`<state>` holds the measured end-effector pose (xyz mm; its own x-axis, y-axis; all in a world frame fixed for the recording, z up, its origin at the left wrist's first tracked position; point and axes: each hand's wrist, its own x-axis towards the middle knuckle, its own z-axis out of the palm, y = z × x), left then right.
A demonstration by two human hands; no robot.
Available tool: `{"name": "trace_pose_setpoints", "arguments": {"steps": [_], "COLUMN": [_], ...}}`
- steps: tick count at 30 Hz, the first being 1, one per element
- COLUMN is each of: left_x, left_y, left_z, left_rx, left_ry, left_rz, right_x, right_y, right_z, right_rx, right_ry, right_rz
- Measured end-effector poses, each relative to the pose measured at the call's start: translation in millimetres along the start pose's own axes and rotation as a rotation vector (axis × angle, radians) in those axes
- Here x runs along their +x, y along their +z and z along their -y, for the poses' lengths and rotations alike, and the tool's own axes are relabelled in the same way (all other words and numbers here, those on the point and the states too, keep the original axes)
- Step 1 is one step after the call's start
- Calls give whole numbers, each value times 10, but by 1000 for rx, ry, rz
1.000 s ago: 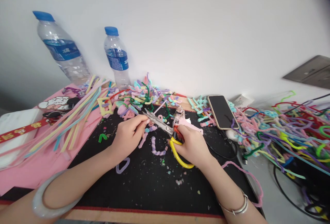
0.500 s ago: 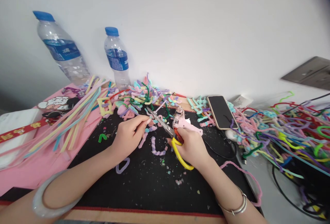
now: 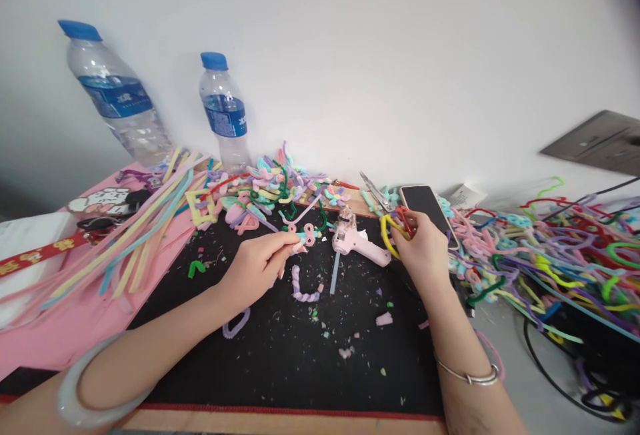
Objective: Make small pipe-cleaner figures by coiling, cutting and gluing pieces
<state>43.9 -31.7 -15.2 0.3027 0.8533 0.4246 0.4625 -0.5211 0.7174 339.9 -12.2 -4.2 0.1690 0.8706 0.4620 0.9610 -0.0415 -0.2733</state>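
Observation:
My left hand (image 3: pixel 263 261) pinches a small pipe cleaner piece, mostly hidden by the fingertips; a pink looped bit (image 3: pixel 309 233) shows just beyond them. In my right hand (image 3: pixel 424 251) are scissors (image 3: pixel 374 192) with yellow and red handles, blades slightly apart and aimed up and left toward the wall. Between my hands lies a pale pink hot glue gun (image 3: pixel 367 248) with a glue stick (image 3: pixel 335 273) out of its back. A lilac twisted U-shaped pipe cleaner (image 3: pixel 302 293) rests on the black mat (image 3: pixel 280 368) below my left fingertips, and a lilac loop (image 3: pixel 236 323) lies near my left wrist.
Two water bottles (image 3: pixel 114 98) stand at the back left. Pastel pipe cleaners (image 3: pixel 135 228) spread over pink paper (image 3: pixel 100 328). A heap of shaped pieces (image 3: pixel 265 188) lines the wall. A phone (image 3: pixel 425 205) lies behind my right hand; tangled pipe cleaners (image 3: pixel 540 255) and cables (image 3: pixel 537 368) fill the right.
My right hand has carried the scissors away from my left fingertips, to the right and back past the glue gun. My left hand has shifted slightly right and lower, still pinching its piece.

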Motion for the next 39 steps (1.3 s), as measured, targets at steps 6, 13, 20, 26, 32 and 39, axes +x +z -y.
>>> {"name": "trace_pose_setpoints", "arguments": {"steps": [6, 13, 20, 26, 32, 39], "left_x": [-22, -21, -49, -79, -35, -49], "left_y": [16, 21, 51, 79, 36, 41], "left_z": [13, 26, 47, 75, 30, 49], "left_rx": [24, 20, 102, 164, 60, 99], "left_ry": [146, 238, 356, 377, 242, 290], "left_rz": [63, 124, 153, 223, 193, 199], "right_x": [27, 3, -382, -546, -545, -564], "right_y": [93, 85, -120, -42, 0, 6], "right_z": [-143, -27, 709, 926, 849, 888], "right_rx": [-15, 114, 466, 487, 656, 549], "right_ry": [-39, -187, -525, -567, -475, -494], "right_rz": [31, -13, 331, 519, 499, 502]}}
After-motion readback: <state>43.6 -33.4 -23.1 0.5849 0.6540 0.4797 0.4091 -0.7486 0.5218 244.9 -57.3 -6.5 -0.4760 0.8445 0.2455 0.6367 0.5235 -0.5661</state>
